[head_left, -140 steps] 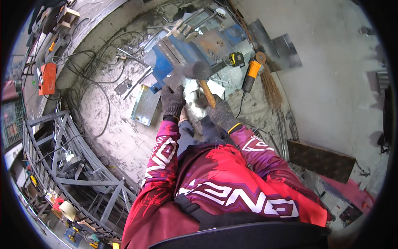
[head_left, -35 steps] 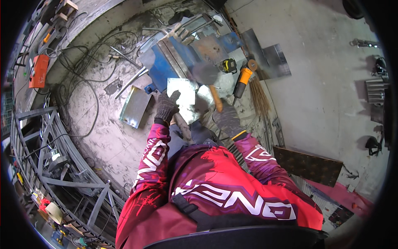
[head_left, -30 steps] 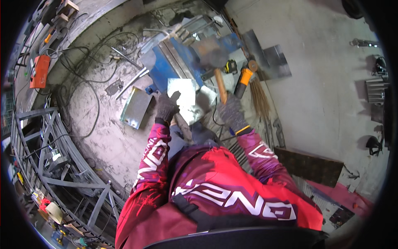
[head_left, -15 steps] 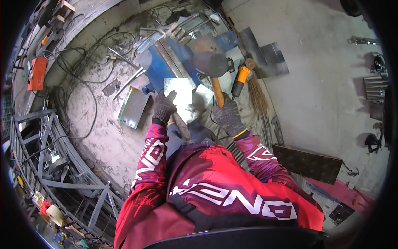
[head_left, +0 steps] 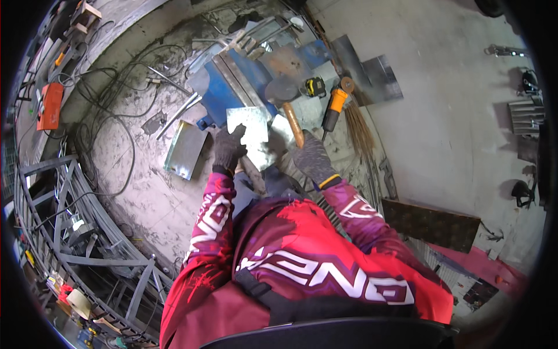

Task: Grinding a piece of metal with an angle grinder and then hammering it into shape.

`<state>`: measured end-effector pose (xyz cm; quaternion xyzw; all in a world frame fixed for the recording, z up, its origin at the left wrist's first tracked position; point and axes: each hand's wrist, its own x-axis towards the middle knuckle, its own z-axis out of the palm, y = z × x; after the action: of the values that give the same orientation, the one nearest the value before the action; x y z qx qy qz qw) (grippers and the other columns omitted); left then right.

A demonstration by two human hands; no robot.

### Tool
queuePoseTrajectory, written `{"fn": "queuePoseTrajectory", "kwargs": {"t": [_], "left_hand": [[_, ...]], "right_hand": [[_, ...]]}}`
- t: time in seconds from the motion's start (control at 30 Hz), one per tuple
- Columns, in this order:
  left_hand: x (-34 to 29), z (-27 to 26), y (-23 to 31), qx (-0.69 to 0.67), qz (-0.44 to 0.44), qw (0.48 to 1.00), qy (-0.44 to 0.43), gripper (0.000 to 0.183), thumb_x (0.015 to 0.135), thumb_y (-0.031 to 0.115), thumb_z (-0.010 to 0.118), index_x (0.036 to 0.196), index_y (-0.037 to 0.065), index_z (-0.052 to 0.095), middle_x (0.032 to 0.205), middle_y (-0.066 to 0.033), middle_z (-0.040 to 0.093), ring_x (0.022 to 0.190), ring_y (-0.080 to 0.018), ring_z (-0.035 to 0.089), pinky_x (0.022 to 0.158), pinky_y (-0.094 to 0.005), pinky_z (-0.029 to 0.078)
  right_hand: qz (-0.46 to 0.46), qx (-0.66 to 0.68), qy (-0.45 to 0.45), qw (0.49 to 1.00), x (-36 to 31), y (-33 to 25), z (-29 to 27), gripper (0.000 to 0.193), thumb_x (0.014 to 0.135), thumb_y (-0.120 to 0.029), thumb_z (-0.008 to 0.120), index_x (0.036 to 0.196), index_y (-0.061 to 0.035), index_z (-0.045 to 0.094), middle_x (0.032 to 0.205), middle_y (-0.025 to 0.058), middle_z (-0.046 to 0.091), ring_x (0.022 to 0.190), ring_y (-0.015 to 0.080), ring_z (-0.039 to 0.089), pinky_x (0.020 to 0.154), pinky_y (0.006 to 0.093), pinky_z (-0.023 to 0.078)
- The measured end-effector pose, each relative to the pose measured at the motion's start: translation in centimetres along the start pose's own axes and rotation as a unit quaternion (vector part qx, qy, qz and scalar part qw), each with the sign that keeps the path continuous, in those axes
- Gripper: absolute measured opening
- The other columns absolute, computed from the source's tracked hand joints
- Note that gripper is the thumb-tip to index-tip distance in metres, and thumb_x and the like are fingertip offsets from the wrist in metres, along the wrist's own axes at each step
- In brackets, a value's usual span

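Note:
My left hand (head_left: 230, 145), in a dark knit glove, pinches the near left edge of a bright sheet metal piece (head_left: 247, 119). That piece lies against the near side of a blue vise (head_left: 218, 87) with long bare-metal jaws. My right hand (head_left: 314, 157), in a grey glove, is closed around the wooden handle (head_left: 293, 125) of a mallet. Its dark, round mallet head (head_left: 283, 89) is over the vise's right part, up and right of the sheet; whether it touches anything I cannot tell.
Right of the mallet are a black and yellow tape measure (head_left: 315, 87) and an orange angle grinder (head_left: 336, 107). A bent metal piece (head_left: 186, 150) lies on the floor at left, near metal rods (head_left: 179, 115) and cables (head_left: 131, 139). A steel frame (head_left: 104, 260) stands at lower left.
The mallet has swung left and looks lower, its head now smaller in view. The tape measure behind it has come into full view. My left hand stays on the sheet.

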<state>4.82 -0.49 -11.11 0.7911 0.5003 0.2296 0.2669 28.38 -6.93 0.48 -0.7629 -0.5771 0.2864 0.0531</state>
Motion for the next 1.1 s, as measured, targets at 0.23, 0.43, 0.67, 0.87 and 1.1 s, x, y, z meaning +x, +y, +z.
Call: {"fn": "queuePoseTrajectory", "kwargs": {"t": [0.23,0.43,0.67,0.87,1.1], "left_hand": [[-0.2,0.6,0.5,-0.366,-0.259,0.894,-0.017,0.046,0.066,0.017,0.077,0.108,0.003,0.064,0.094,-0.0145,0.067,0.085,-0.0297,0.065,0.073,-0.0376,0.053],[-1.5,1.5,-1.1,-0.025,-0.042,0.998,-0.031,0.068,0.056,0.018,0.081,0.120,0.012,0.059,0.106,-0.0155,0.065,0.094,-0.0323,0.065,0.076,-0.0404,0.055],[-0.8,1.3,-0.8,-0.138,-0.095,0.986,-0.021,0.059,0.063,0.013,0.081,0.118,0.007,0.060,0.102,-0.0129,0.066,0.091,-0.0260,0.066,0.074,-0.0363,0.055],[0.6,-2.0,4.3,-0.457,-0.253,0.851,0.058,0.026,0.094,0.025,0.062,0.106,0.003,0.064,0.085,0.0001,0.059,0.064,-0.0120,0.057,0.056,-0.0277,0.046],[1.1,-6.4,10.7,-0.087,0.007,0.973,0.215,0.031,0.083,-0.004,0.059,0.113,0.004,0.063,0.093,-0.0144,0.060,0.088,-0.0314,0.059,0.076,-0.0377,0.048]], "right_hand": [[0.034,0.106,-0.038,0.993,-1.2,-0.9,-0.8,0.038,0.078,-0.022,0.063,0.109,-0.0025,0.054,0.089,0.0268,0.063,0.089,0.0428,0.063,0.073,0.0491,0.050],[-0.022,0.100,0.015,0.995,-1.6,-2.0,-1.0,0.040,0.076,-0.022,0.062,0.110,-0.0030,0.054,0.085,0.0253,0.063,0.083,0.0430,0.063,0.074,0.0498,0.050],[0.006,0.031,0.007,0.999,-0.6,-1.0,0.2,0.038,0.076,-0.022,0.061,0.107,-0.0009,0.055,0.086,0.0249,0.064,0.080,0.0435,0.063,0.070,0.0496,0.050],[-0.056,0.110,0.107,0.987,1.1,1.7,-2.7,0.027,0.077,-0.018,0.064,0.096,-0.0006,0.057,0.077,0.0193,0.062,0.067,0.0357,0.064,0.060,0.0429,0.051],[0.015,0.296,0.028,0.955,-0.9,3.6,-5.1,0.025,0.074,-0.016,0.065,0.093,-0.0042,0.054,0.073,0.0147,0.058,0.065,0.0317,0.061,0.059,0.0420,0.048]]}}
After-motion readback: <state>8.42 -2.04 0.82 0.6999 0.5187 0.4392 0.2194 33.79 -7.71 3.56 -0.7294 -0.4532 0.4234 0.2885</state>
